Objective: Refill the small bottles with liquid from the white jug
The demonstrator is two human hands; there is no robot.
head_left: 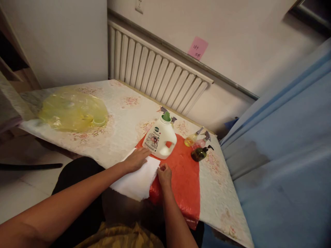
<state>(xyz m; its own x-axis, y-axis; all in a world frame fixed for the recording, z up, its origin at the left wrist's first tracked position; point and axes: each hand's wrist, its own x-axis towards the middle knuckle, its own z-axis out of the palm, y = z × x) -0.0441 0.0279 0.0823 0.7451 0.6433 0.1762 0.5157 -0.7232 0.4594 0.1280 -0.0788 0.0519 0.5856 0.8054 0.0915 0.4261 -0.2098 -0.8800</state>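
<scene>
My left hand (pixel 137 158) lies flat, fingers spread, on a white cloth (pixel 137 181) that hangs over the table's near edge. My right hand (pixel 164 175) is closed in a pinch on the right edge of the same cloth. The cloth partly covers a red plastic sheet (pixel 184 175). Just beyond my hands a white detergent jug (pixel 160 139) with a green cap stands upright on the red sheet.
A yellow spray bottle (pixel 191 138), a pink spray bottle (pixel 201 141) and a dark green pump bottle (pixel 199 153) lie to the jug's right. A yellow plastic bag (pixel 73 112) sits at the far left of the floral table (pixel 121 117). A radiator (pixel 155 75) stands behind, with blue fabric (pixel 284 155) at right.
</scene>
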